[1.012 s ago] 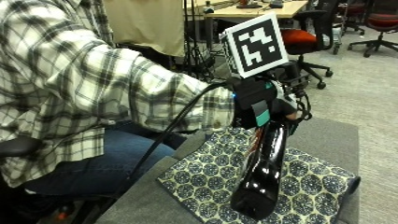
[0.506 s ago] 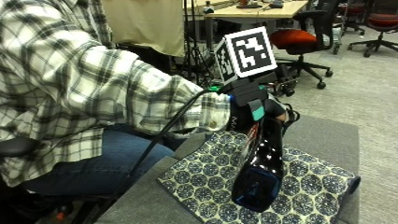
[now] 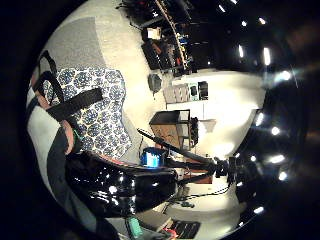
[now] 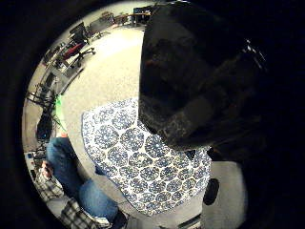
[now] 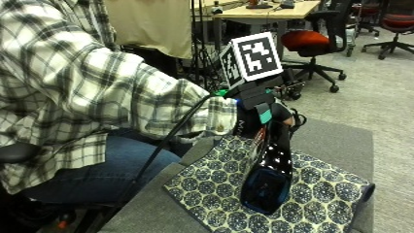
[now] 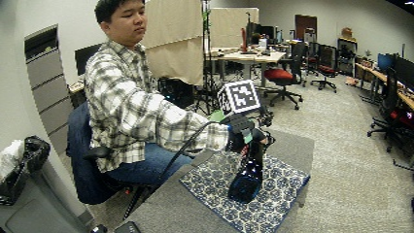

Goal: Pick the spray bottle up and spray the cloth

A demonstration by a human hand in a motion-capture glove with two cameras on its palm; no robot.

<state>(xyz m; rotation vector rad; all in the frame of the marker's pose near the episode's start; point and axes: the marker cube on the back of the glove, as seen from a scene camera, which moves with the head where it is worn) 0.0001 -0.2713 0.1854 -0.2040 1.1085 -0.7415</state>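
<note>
My gloved right hand (image 5: 259, 119) grips the top of a shiny black spray bottle (image 5: 267, 179). The bottle hangs tilted over the cloth, its blue-tinted base turned toward the outside camera. The blue and white patterned cloth (image 5: 317, 196) lies flat on the grey table (image 5: 336, 138). In the wide view the hand (image 6: 240, 137) holds the bottle (image 6: 247, 172) above the middle of the cloth (image 6: 275, 194). The bottle's body (image 3: 120, 185) fills much of the little finger side view, beside the cloth (image 3: 100, 120). The cloth (image 4: 143, 162) spreads below the palm in the thumb side view.
The person sits at the table's near side in a plaid shirt. A red office chair (image 5: 310, 39) and a desk (image 5: 271, 8) stand behind the table. Bare grey tabletop (image 6: 294, 141) lies beyond the cloth, whose corner reaches the table's edge.
My hand has shifted a little to the left. The bottle's base has swung up toward the outside camera.
</note>
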